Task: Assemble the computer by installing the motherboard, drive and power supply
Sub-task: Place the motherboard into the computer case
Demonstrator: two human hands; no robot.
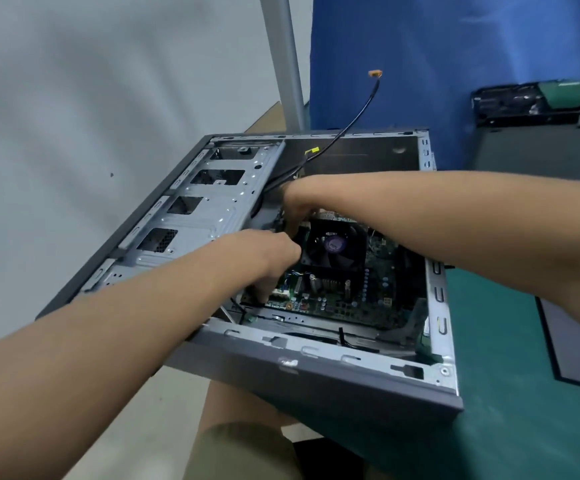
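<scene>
An open grey computer case (316,362) lies on its side, jutting over the edge of a green table. Inside it sits the green motherboard (358,292) with a black CPU fan (333,247). My left hand (264,258) reaches down at the board's near left edge, fingers curled onto it beside a white connector. My right hand (299,206) reaches in at the board's far left edge, fingers bent down behind the fan. What each fingertip holds is hidden. A black cable (358,116) with an orange connector rises out of the case.
The metal drive cage (205,202) fills the case's left half. A black drive with a green board (538,98) lies on a grey panel at the back right. A grey mat (579,341) lies on the green table (510,393). A blue wall and metal pole stand behind.
</scene>
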